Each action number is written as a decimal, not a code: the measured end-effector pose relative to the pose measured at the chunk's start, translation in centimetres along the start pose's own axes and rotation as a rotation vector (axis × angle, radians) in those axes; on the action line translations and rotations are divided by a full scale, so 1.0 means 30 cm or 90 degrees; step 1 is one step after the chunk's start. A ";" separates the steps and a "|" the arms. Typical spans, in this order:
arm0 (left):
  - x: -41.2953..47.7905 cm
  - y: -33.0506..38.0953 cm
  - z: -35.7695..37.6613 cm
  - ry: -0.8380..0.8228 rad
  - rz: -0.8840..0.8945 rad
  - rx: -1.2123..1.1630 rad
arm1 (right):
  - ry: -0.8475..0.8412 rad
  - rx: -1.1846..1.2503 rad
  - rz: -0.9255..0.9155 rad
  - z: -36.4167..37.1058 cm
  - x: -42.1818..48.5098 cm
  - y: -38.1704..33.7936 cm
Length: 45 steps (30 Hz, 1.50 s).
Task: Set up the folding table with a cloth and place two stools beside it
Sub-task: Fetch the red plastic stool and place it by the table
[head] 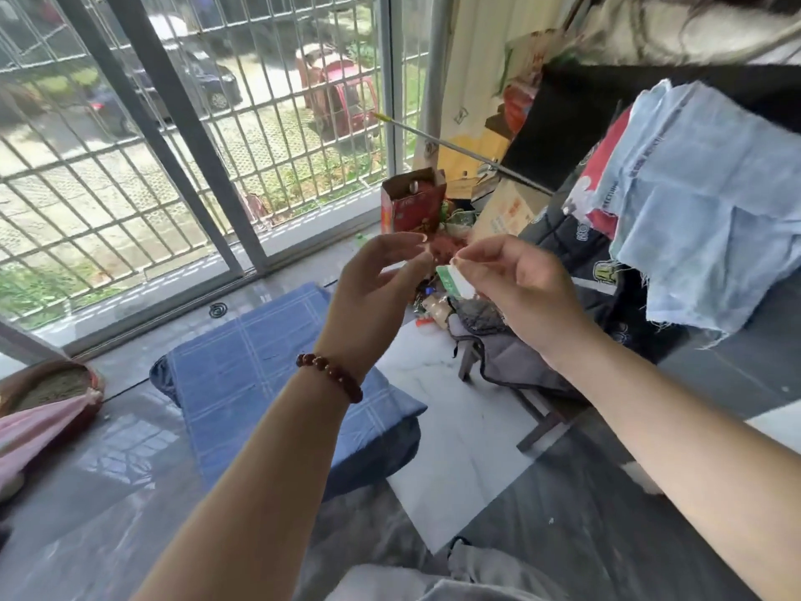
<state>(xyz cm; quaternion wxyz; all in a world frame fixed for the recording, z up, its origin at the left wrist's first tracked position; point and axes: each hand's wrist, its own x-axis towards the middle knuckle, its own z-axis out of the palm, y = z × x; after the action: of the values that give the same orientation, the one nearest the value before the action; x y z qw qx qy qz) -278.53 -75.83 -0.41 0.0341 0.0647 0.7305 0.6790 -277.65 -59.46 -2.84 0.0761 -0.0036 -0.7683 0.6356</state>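
Left hand (377, 281) loosely open, empty; right hand (520, 288) pinching small white-green slip (457, 281); below, blue checked cloth-draped table (268, 375), flat rectangle, long axis toward barred window (173, 167); grey-quilted wooden stool (507, 355) just right of it.

Bright daylight, source: window (186, 136) at left-front
Outdoors slightly overexposed; sheen and reflections on glossy floor (99, 479); left hand (375, 279) motion-blurred at the fingers; wide-angle bending of window bars toward edges; corners soft

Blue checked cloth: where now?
Head view, centre-left: the blue checked cloth is draped low by the window, below the left hand, left of the grey-cushioned stool.
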 end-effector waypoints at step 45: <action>-0.568 0.027 0.347 -0.642 -0.017 -0.038 | 0.630 0.023 0.076 -0.065 -1.047 -0.091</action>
<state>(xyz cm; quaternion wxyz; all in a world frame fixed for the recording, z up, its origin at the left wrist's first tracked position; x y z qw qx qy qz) -260.20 -67.91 -1.05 0.3933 0.3744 0.6040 0.5834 -246.11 -61.28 -3.35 0.3954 -0.3475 -0.6272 0.5741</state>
